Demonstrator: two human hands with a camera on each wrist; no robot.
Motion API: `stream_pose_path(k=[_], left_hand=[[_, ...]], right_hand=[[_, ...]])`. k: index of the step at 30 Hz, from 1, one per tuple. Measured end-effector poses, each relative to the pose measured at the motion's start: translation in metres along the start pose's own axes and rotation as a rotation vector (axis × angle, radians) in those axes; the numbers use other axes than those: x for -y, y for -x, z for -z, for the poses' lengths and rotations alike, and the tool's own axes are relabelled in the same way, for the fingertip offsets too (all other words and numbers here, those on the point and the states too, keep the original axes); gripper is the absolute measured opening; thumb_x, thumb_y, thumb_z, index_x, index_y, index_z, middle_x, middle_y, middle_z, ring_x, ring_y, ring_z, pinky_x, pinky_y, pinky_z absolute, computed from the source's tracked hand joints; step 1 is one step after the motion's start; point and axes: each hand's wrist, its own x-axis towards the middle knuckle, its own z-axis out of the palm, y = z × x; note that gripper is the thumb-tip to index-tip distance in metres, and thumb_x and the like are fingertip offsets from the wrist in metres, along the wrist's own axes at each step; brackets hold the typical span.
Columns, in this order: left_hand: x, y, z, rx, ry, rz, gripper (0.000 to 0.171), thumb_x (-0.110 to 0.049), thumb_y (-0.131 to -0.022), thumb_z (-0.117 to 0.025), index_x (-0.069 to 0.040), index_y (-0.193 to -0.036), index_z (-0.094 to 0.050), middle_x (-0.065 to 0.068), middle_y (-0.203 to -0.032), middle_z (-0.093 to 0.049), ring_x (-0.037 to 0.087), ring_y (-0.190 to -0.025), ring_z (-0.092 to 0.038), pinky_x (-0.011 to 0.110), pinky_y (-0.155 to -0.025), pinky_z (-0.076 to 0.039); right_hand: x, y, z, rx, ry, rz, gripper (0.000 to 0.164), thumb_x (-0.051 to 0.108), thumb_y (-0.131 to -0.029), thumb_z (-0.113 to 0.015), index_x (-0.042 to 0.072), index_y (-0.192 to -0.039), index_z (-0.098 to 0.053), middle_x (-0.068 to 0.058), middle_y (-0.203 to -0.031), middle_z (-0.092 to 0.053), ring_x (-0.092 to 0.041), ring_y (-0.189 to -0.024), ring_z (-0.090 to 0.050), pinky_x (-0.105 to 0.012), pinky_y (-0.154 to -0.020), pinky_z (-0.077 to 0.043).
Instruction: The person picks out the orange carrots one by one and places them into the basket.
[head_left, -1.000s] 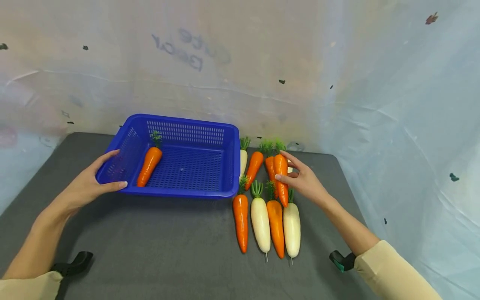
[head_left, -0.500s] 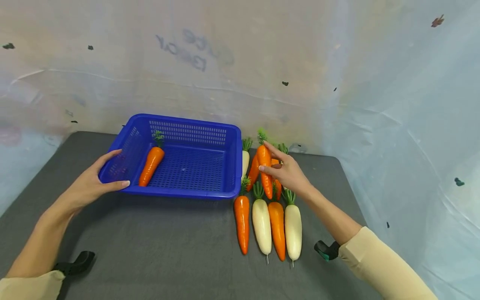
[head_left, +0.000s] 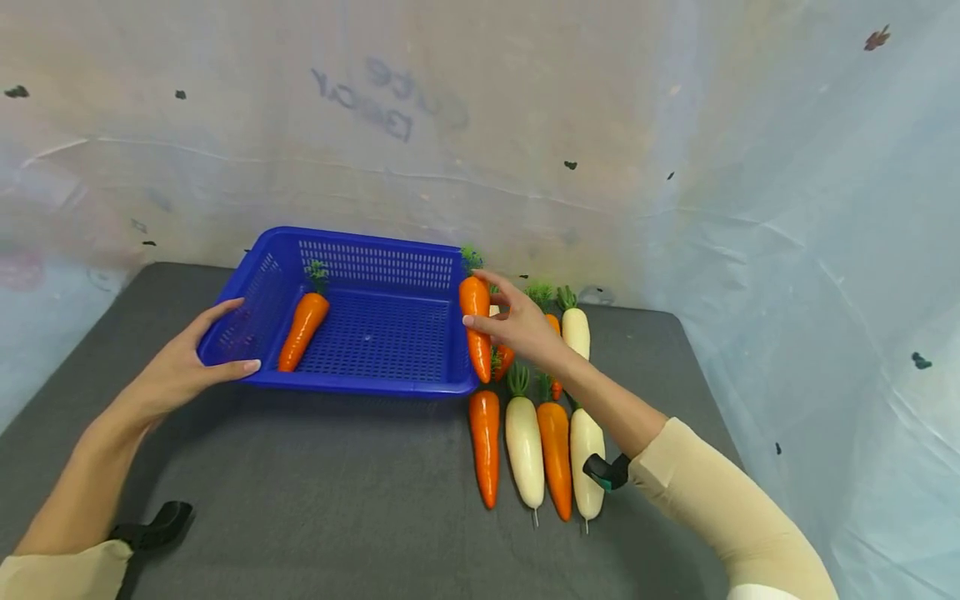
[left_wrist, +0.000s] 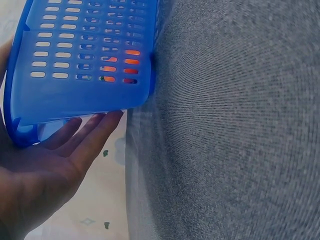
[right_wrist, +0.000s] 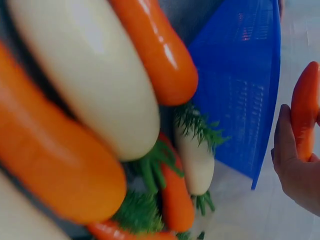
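A blue plastic basket point(head_left: 375, 389) with slotted walls stands on the grey table. My left hand point(head_left: 176, 362) grips its left front corner, thumb along the front rim; in the left wrist view the fingers point(left_wrist: 92, 137) reach round the basket's wall. One orange carrot point(head_left: 303, 329) with a green top lies inside, near the left end. My right hand point(head_left: 521, 325) pinches another carrot point(head_left: 476, 321) between thumb and fingers, above the basket's right rim. That carrot point(right_wrist: 304, 110) hangs clear of the basket wall point(right_wrist: 235, 100) in the right wrist view.
Right of the basket lie several carrots and white radishes in rows, among them a front carrot point(head_left: 486, 450), a radish point(head_left: 524, 450) and a back radish point(head_left: 576, 332). A translucent plastic sheet point(head_left: 480, 125) hangs behind the table point(head_left: 337, 500).
My right hand has lifted the carrot off the vegetables and carried it left to the basket's right rim. The left hand keeps its grip on the basket.
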Motion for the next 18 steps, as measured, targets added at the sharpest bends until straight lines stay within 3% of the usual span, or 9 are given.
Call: stream_pose_path(k=[7,18], left_hand=[[0.0,0.001,-0.001,0.001,0.006,0.001,0.1,-0.037,-0.094,-0.069,-0.029,-0.16,0.006,0.033,-0.16,0.007,0.066,-0.132,-0.017,0.082,-0.097,-0.022],[0.001,-0.002,0.0,-0.001,0.01,0.006,0.099,-0.036,-0.094,-0.068,-0.031,-0.16,0.006,0.033,-0.16,0.007,0.066,-0.132,-0.018,0.082,-0.096,-0.022]], right_hand=[[0.003,-0.018,-0.02,0.036,-0.023,-0.014,0.072,0.03,-0.094,-0.071,0.032,-0.155,-0.033,-0.013,-0.136,-0.052,-0.024,-0.097,-0.068,-0.038,-0.074,-0.06],[0.015,-0.045,-0.047,0.054,-0.072,-0.005,0.076,0.022,-0.093,-0.071,0.027,-0.156,-0.029,-0.015,-0.137,-0.048,-0.027,-0.098,-0.067,-0.049,-0.079,-0.059]])
